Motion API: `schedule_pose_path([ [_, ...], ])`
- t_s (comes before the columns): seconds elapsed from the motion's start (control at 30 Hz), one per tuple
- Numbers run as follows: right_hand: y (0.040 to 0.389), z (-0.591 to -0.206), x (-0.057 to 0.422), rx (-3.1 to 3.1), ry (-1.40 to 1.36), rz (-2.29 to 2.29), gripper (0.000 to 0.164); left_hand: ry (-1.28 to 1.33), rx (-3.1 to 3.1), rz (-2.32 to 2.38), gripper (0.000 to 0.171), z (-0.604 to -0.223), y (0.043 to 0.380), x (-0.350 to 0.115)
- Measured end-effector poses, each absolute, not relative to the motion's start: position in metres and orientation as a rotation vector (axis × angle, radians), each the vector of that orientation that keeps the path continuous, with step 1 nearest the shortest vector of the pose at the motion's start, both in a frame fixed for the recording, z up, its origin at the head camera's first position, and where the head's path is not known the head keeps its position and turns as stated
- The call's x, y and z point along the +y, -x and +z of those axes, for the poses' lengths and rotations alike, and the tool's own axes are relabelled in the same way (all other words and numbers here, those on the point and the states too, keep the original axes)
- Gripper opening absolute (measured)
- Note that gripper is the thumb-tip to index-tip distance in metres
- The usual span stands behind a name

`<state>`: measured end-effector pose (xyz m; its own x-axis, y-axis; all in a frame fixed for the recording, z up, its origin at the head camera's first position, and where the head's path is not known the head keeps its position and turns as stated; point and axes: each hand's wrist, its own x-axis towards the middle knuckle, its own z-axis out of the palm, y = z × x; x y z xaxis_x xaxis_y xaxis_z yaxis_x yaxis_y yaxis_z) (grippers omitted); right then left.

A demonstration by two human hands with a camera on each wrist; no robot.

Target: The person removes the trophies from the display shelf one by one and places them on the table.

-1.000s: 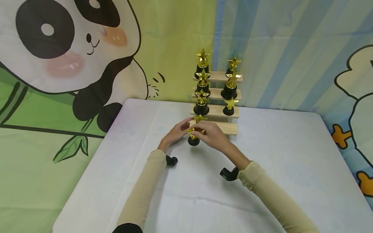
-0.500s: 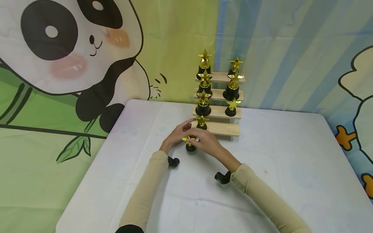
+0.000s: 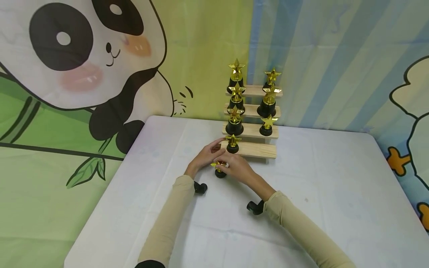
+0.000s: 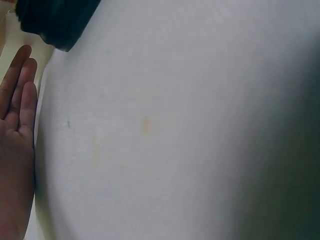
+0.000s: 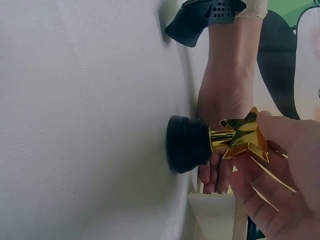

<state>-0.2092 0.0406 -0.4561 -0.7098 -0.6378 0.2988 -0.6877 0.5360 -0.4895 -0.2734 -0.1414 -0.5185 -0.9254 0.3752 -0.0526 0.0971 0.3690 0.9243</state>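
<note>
My right hand (image 3: 236, 166) pinches a small star trophy (image 5: 190, 145) by its gold star, between thumb and fingers. Its black round base is right at the white tablecloth, in front of the lowest step. My left hand (image 3: 205, 156) is beside the left end of the wooden stepped stand (image 3: 258, 149), its fingers straight in the left wrist view. Another small trophy (image 3: 232, 147) stands on the left of that lowest step, near the left fingertips. Higher up, the steps each bear two trophies, such as the tall black-based one (image 3: 234, 126) at left.
A white-covered table (image 3: 321, 193) spreads around the stand. Behind it hangs a printed cloth (image 3: 207, 44) with a cartoon panda. A black wrist device (image 3: 256, 207) sits below the right wrist, and another device (image 3: 200, 188) below the left.
My right hand has drawn the small trophy slightly left and toward me, away from the lowest step, uncovering the trophy there. The left hand stays by the stand. The head view has shifted slightly.
</note>
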Motion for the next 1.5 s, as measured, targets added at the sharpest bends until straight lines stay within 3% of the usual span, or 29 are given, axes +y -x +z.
schedule_pose_path([
  [0.97, 0.206, -0.475, 0.059, -2.742, -1.023, 0.809, 0.018, -0.429, 2.402, 1.547, 0.057, -0.521, 0.279, -0.129],
  [1.33, 0.206, -0.469, 0.075, -2.800, -0.925, 0.939, 0.039, -0.422, 2.351, 1.565, 0.059, -0.515, 0.279, -0.133],
  [1.5, 0.203, -0.464, 0.082, -2.794, -0.901, 0.952, 0.038, -0.400, 2.367, 1.568, 0.060, -0.522, 0.277, -0.141],
])
